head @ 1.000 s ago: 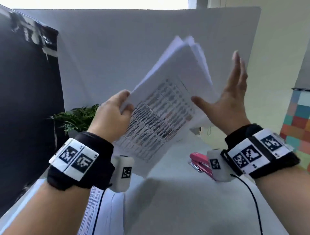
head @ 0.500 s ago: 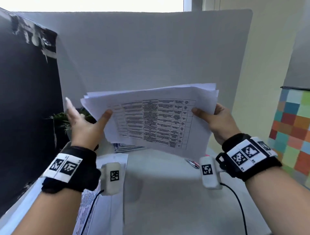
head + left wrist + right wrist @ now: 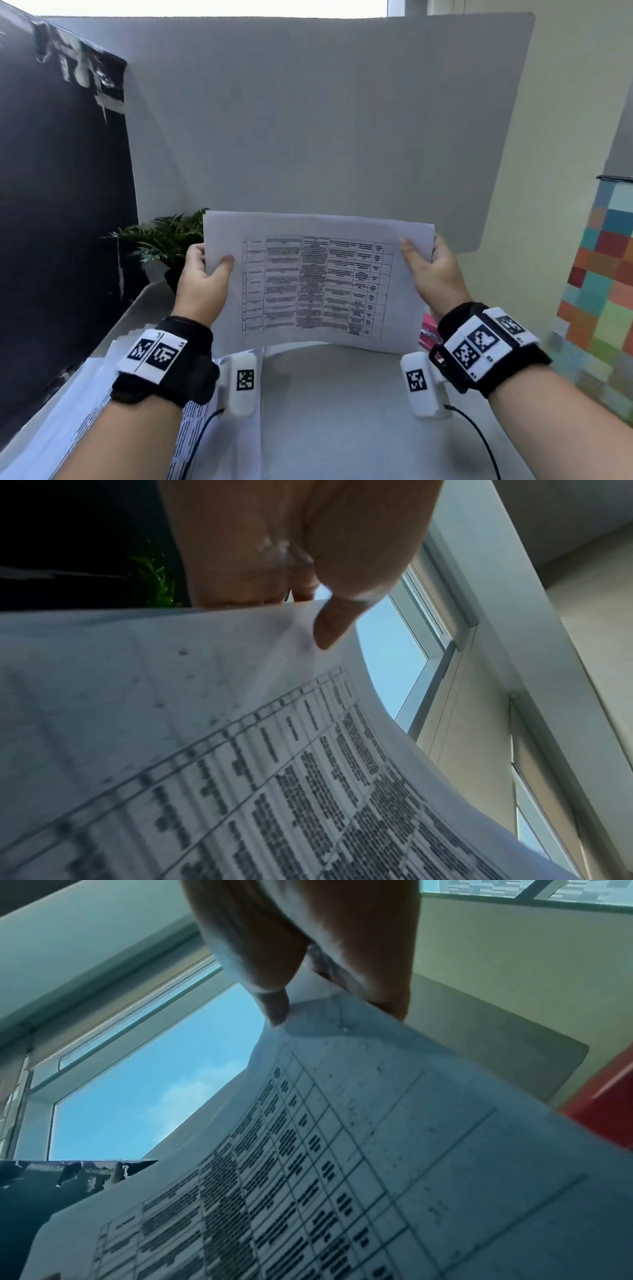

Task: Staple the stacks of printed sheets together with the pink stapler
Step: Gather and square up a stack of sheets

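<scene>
A stack of printed sheets with a table of text stands upright above the white table, its bottom edge low near the tabletop. My left hand grips its left edge, thumb on the front. My right hand grips the right edge the same way. The left wrist view shows the left hand pinching the stack at its corner; the right wrist view shows the right hand pinching the sheets. The pink stapler lies on the table, mostly hidden behind the stack and my right wrist.
More printed sheets lie piled on the table at the left under my left forearm. A potted green plant stands at the back left. A grey divider panel rises behind the table; a black board stands at the left.
The fanned, tilted stack has been squared up and lowered toward the table. Both hands moved from loose contact to gripping its left and right edges.
</scene>
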`<state>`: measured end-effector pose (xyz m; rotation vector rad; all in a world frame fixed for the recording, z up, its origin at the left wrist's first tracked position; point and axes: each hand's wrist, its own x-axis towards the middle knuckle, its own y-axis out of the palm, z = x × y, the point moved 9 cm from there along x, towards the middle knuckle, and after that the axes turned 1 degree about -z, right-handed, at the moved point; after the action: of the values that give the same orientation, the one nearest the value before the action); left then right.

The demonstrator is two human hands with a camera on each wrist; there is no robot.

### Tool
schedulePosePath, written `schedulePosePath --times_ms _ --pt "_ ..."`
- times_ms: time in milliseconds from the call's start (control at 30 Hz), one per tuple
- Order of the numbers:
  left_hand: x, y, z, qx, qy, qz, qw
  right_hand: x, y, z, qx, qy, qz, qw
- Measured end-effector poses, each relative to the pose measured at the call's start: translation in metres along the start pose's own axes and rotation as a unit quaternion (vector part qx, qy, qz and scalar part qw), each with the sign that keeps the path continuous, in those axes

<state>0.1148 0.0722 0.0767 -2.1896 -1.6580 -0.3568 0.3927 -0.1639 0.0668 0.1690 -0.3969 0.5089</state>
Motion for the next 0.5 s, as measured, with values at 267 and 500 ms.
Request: schedulePosePath --times_ms 267,500 --pt "0.001 -0.005 0.009 0.024 -0.029 -0.009 0.999 0.006 0.008 -0.008 -0.022 0.024 0.029 0.999" --pt "0.001 0.006 0.016 0.060 -0.065 0.017 0.996 0.001 0.017 -0.015 -0.063 0.046 0.063 0.995"
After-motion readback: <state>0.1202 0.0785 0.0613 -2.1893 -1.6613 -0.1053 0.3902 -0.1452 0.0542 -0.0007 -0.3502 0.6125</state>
